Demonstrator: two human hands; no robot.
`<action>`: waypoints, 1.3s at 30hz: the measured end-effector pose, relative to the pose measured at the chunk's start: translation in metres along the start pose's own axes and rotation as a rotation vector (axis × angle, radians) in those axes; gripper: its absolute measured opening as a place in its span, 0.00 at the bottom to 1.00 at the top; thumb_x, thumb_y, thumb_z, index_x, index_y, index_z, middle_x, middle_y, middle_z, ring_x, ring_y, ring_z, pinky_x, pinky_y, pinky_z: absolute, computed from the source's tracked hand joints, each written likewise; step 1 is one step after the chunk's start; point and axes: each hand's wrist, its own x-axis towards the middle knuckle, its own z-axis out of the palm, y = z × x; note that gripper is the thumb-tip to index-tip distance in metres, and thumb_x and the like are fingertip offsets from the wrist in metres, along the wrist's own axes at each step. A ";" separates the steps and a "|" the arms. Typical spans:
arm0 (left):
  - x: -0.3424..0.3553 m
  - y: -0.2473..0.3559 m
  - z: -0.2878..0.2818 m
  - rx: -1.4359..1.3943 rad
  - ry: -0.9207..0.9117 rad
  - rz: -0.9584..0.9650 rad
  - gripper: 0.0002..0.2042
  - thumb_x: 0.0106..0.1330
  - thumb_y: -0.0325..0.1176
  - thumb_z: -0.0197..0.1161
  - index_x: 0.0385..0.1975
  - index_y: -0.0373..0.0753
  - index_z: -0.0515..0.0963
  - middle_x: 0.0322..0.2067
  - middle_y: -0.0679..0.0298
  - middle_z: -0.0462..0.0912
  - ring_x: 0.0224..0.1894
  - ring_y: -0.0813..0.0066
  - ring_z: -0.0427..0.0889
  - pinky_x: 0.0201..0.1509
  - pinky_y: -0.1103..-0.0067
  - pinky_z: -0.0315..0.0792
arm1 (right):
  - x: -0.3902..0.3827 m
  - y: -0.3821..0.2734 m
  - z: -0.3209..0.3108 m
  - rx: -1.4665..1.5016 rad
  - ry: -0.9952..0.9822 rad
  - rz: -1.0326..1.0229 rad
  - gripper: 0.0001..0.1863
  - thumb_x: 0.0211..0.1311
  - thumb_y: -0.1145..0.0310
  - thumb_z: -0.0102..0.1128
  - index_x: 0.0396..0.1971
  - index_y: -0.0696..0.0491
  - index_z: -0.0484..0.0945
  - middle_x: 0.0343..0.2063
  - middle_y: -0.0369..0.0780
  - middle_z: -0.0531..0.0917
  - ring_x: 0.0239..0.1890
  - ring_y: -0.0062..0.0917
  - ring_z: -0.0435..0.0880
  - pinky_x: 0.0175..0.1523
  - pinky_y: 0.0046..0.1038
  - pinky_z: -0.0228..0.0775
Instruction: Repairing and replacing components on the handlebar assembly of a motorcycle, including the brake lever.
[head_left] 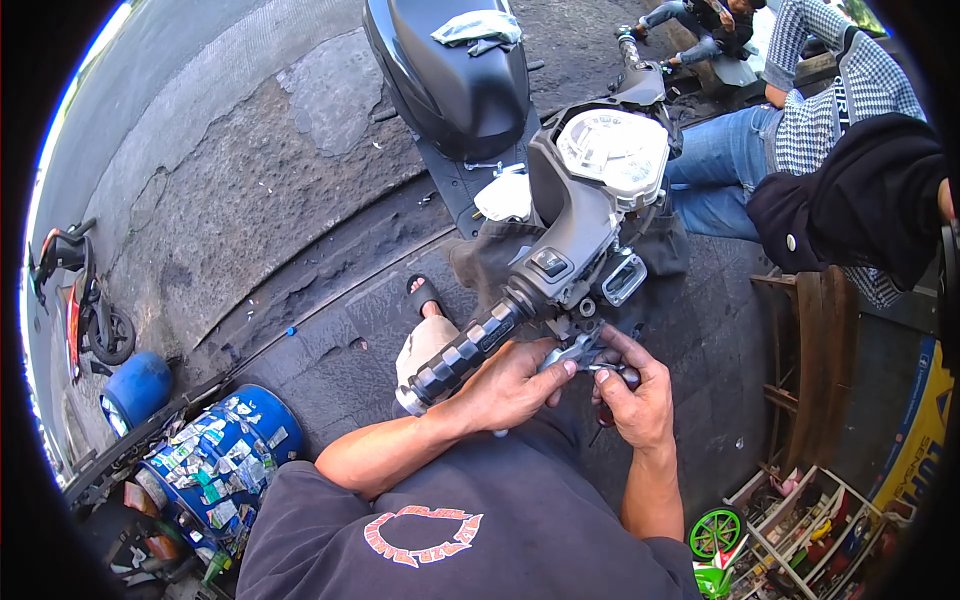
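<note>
Both my hands are close together below the scooter's handlebar, near its left grip. My left hand is closed around a silver metal lever, its thumb pressing on the near end. My right hand grips a small hand tool with a dark red handle. The tool's thin metal end meets the lever beside my left thumb; its exact kind is partly hidden by my fingers. Just above my hands, an open rectangular metal reservoir sits on the bar. The round gauge cluster lies farther up.
A black scooter seat carries a cloth. At right stands a person in jeans, with another seated behind. Blue drums stand at lower left. A wooden bench and a parts rack are at right.
</note>
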 end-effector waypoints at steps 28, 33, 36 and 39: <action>0.011 0.004 -0.003 -0.357 -0.066 -0.076 0.16 0.73 0.45 0.55 0.40 0.36 0.78 0.15 0.75 0.64 0.14 0.89 0.60 0.17 0.88 0.53 | -0.006 0.000 0.004 -0.128 -0.006 -0.078 0.30 0.60 0.76 0.58 0.63 0.63 0.67 0.34 0.39 0.84 0.30 0.13 0.76 0.38 0.18 0.72; 0.012 0.006 -0.002 -0.239 0.068 -0.060 0.21 0.76 0.51 0.47 0.36 0.36 0.75 0.14 0.74 0.65 0.13 0.87 0.61 0.15 0.85 0.56 | -0.005 -0.001 0.006 -0.170 -0.012 -0.094 0.30 0.60 0.76 0.58 0.64 0.63 0.66 0.35 0.40 0.84 0.32 0.15 0.78 0.39 0.20 0.73; 0.014 0.001 -0.002 -0.382 -0.009 0.001 0.22 0.76 0.52 0.44 0.37 0.38 0.74 0.13 0.73 0.64 0.12 0.86 0.60 0.14 0.86 0.57 | -0.003 -0.001 0.007 -0.130 -0.025 -0.058 0.30 0.60 0.76 0.58 0.64 0.63 0.66 0.36 0.41 0.84 0.33 0.15 0.79 0.39 0.20 0.74; 0.016 -0.006 -0.001 -0.593 -0.096 -0.029 0.23 0.77 0.53 0.40 0.41 0.37 0.72 0.13 0.73 0.64 0.11 0.86 0.60 0.14 0.87 0.57 | 0.000 -0.002 0.005 -0.096 -0.016 -0.058 0.29 0.60 0.76 0.57 0.63 0.63 0.67 0.35 0.40 0.84 0.32 0.14 0.78 0.39 0.19 0.73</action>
